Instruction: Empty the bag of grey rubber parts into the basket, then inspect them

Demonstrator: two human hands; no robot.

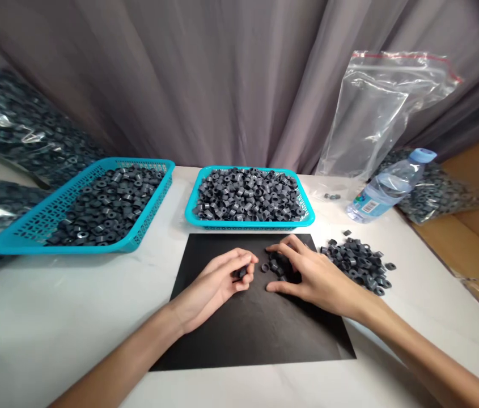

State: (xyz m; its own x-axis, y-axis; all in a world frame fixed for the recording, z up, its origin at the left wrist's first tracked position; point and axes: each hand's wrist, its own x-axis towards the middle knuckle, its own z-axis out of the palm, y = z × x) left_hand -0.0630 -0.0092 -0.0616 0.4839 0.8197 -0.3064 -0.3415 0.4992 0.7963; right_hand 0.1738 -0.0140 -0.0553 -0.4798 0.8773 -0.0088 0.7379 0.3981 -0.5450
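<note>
My left hand [217,283] is over the black mat [239,334], its fingers curled round dark plastic pieces [240,273]. To its right, my right hand [307,272] is spread palm down, thumb and fingers apart around several small dark rings [279,265] lying on the mat. One ring [265,268] sits between the two hands. Beside my right hand, a loose pile of dark pieces [360,263] rests on the white table, partly hidden by the hand.
A blue basket [250,224] of dark rings stands behind the mat, another blue basket [132,241] at left. Bags of pieces [22,124] lie far left. At right are a water bottle [386,190], a clear bag [367,119] and a filled bag [439,198].
</note>
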